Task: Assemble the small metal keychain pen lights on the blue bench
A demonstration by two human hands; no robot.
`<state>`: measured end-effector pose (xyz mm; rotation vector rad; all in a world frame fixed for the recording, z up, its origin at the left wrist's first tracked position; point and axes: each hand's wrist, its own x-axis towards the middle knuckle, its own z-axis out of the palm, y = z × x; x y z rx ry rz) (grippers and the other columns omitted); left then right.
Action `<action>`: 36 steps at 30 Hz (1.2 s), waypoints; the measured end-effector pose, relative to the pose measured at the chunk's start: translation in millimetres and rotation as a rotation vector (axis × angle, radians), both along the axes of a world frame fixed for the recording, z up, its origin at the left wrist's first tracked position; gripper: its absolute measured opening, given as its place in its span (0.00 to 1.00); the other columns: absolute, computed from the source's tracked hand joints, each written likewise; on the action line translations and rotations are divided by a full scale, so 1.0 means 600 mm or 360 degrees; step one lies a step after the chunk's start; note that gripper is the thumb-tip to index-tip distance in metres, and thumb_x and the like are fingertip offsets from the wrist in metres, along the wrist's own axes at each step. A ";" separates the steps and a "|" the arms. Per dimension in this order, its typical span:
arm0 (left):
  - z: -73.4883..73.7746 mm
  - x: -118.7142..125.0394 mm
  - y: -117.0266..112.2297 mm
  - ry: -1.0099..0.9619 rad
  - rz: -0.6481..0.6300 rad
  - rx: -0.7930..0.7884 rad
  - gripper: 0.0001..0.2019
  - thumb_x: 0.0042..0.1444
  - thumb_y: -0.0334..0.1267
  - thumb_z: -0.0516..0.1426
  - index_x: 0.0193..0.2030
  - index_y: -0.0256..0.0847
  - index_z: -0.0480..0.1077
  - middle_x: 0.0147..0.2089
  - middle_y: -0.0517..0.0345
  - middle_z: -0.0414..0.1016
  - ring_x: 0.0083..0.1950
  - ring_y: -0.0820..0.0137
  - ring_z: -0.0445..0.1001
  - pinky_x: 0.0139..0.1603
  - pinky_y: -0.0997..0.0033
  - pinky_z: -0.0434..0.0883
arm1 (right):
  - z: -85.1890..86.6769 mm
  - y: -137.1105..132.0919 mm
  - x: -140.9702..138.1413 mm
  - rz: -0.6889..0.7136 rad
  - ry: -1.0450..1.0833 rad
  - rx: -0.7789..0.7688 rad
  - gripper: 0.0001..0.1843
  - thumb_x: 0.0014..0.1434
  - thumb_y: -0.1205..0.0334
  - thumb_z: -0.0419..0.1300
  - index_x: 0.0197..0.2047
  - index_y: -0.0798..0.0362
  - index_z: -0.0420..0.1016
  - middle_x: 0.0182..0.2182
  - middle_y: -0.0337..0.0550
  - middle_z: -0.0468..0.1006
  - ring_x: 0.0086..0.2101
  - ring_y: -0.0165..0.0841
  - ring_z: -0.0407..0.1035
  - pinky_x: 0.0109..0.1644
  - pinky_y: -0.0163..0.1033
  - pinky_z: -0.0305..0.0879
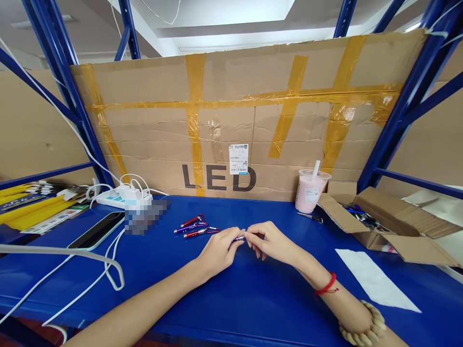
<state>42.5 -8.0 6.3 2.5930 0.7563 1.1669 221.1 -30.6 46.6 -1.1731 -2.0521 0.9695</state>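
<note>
Over the middle of the blue shelf, both hands meet at a small dark-blue keychain flashlight [238, 238]. My left hand [219, 248] is closed around it, so only a short stretch of its barrel shows. At its right end, the thumb and fingertips of my right hand [269, 242] pinch together; what they cover there is hidden. Left of my hands lie a red flashlight [191, 221], a purple one [190, 228] and another red one [197, 233], side by side with small clips at their ends.
At the right stand an open cardboard box [372, 238] of small items, a pink drink cup [311, 190] and a white paper sheet [376, 279]. A phone [97, 230], a power strip [123, 196] and white cables occupy the left. A cardboard panel [162, 144] closes off the back.
</note>
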 end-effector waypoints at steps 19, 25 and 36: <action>0.024 -0.004 0.004 0.0215 -0.0104 -0.0272 0.08 0.64 0.35 0.45 0.42 0.38 0.62 0.42 0.57 0.71 0.42 0.71 0.71 0.41 0.74 0.65 | -0.006 0.016 0.020 0.0001 -0.0150 0.0129 0.22 0.61 0.49 0.48 0.27 0.58 0.68 0.21 0.40 0.67 0.18 0.24 0.64 0.23 0.28 0.61; 0.032 -0.005 0.003 0.0285 0.0034 -0.0218 0.10 0.64 0.38 0.44 0.46 0.39 0.63 0.43 0.57 0.72 0.41 0.69 0.72 0.38 0.73 0.65 | -0.008 0.021 0.025 -0.0007 -0.0227 0.0313 0.23 0.62 0.48 0.47 0.28 0.58 0.69 0.21 0.39 0.69 0.19 0.23 0.64 0.27 0.29 0.60; 0.016 0.003 0.000 0.0081 -0.0088 -0.0270 0.10 0.64 0.34 0.44 0.41 0.37 0.65 0.40 0.55 0.71 0.40 0.72 0.70 0.43 0.74 0.65 | 0.001 0.014 0.021 0.0032 -0.0071 0.0144 0.22 0.58 0.47 0.53 0.27 0.59 0.71 0.19 0.39 0.67 0.18 0.25 0.63 0.24 0.30 0.60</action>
